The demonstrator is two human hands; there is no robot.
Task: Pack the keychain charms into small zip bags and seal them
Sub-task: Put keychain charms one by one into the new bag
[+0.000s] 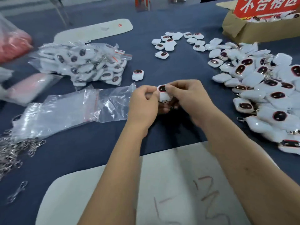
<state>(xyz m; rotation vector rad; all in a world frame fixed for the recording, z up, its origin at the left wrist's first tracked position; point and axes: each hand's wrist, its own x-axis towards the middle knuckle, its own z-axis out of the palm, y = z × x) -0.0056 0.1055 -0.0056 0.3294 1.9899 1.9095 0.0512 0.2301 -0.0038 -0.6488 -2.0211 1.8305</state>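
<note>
Both hands meet at the table's middle around one white keychain charm [163,91] with a dark oval face. My left hand [143,103] pinches its left side; my right hand [188,98] pinches its top right corner. Whether a zip bag surrounds it I cannot tell. A single loose charm [138,75] lies just beyond my hands. A big heap of unpacked charms [263,88] fills the right side. Bagged charms [84,64] are piled at the left, and a stack of clear empty zip bags [68,109] lies beside my left hand.
A smaller group of charms [178,42] lies at the far centre. A cardboard box [253,30] with a red sign stands at the back right. Metal clasps [14,151] are heaped at the left edge. A white board [146,192] sits under my forearms.
</note>
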